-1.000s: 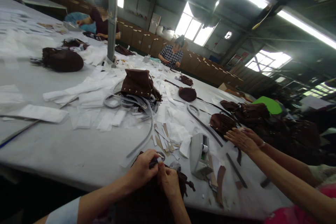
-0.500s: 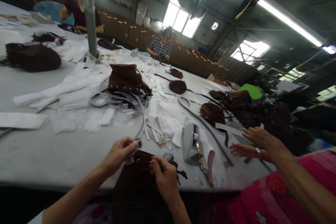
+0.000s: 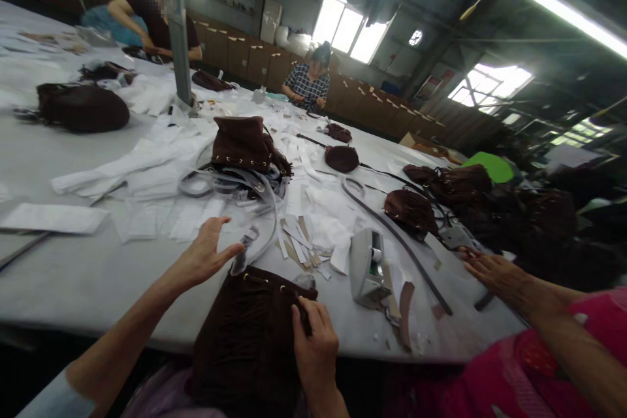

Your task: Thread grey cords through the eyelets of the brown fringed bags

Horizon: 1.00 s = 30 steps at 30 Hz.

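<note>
A dark brown fringed drawstring bag (image 3: 259, 326) with brass eyelets leans on the table edge in front of me. My left hand (image 3: 208, 253) is open, thumb and fingers apart, just left of a plastic-wrapped strap end (image 3: 245, 249) at the bag's top corner. It appears to hold nothing. My right hand (image 3: 316, 343) grips the bag near its top right, thumb and bent fingers at the rim; what lies under the fingertips is partly hidden. From the wrapped end, a grey strap (image 3: 272, 209) runs up to another brown bag (image 3: 240, 144) lying beyond.
A grey tape dispenser (image 3: 365, 268) stands right of my bag, beside cut card strips (image 3: 296, 238). White wrapping paper (image 3: 117, 157) covers the table's left. A co-worker's hand (image 3: 494, 274) works at right, near piled brown bags (image 3: 455, 186). A post (image 3: 179, 46) rises from the table.
My left hand has let go of the wrapped strap end and opened, moving left. My right hand has shifted down along the bag. The bag's front shows more. The co-worker's hands have moved.
</note>
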Available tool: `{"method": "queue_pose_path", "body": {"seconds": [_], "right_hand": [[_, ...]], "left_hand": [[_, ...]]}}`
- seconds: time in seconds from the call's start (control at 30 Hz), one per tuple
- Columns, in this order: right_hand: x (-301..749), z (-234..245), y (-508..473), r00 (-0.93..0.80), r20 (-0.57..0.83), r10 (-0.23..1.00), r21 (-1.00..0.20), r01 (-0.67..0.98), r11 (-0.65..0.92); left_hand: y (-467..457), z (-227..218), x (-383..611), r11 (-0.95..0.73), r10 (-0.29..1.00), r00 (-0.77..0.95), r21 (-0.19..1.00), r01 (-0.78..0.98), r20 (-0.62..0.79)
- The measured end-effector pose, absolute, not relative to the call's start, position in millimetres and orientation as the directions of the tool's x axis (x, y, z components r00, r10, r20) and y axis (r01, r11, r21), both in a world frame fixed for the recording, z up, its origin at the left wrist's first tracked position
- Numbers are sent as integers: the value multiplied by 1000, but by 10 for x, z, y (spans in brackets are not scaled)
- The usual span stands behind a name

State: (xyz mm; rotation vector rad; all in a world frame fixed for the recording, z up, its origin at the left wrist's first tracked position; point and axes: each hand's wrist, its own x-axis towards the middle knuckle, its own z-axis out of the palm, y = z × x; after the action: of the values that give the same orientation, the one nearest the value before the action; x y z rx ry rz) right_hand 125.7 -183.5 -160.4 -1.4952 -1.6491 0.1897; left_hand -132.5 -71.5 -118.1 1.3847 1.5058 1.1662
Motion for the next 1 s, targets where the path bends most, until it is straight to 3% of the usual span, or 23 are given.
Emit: {"method": "queue_pose_path", "body": {"seconds": [0.07, 0.1, 0.17, 0.23, 0.3, 0.4, 0.57, 0.73, 1.0], "right_hand": [[1168, -1660, -1850, 36, 581, 813, -547, 757, 358], [1146, -1684, -1856, 15, 600, 800, -524, 763, 379], [1122, -1732, -1878, -10, 612, 790, -503, 766, 400], [1105, -1770, -1927, -49, 615, 787, -496, 752, 434], [1099, -1780, -1998, -150, 593, 791, -498, 703, 507], [1150, -1739, -2061, -214, 562, 799, -548, 627, 554], [1346, -1765, -1770, 170, 498, 850, -603, 773, 199], [1414, -2094, -1385, 20, 485, 875, -452, 861, 231], [1496, -2289, -1329, -87, 470, 879, -430, 847, 313]], "left_hand": [[-822, -1134, -1368, 26, 979, -193, 898, 440, 66], [-906, -1134, -1328, 72, 991, -136, 901, 427, -14], [-1098, -1201, -1117, 240, 935, 192, 932, 273, -297], [-1263, -1354, -793, 496, 738, 478, 863, 92, -475], [-1349, -1537, -466, 596, 644, 595, 803, 3, -481], [-1342, -1727, -154, 616, 645, 608, 786, -55, -464], [-1309, -1736, -106, 692, 585, 625, 720, -51, -517], [-1400, -1708, -214, 756, 548, 634, 647, -97, -546], [-1799, -1770, -398, 864, 487, 701, 405, -299, -521]]}}
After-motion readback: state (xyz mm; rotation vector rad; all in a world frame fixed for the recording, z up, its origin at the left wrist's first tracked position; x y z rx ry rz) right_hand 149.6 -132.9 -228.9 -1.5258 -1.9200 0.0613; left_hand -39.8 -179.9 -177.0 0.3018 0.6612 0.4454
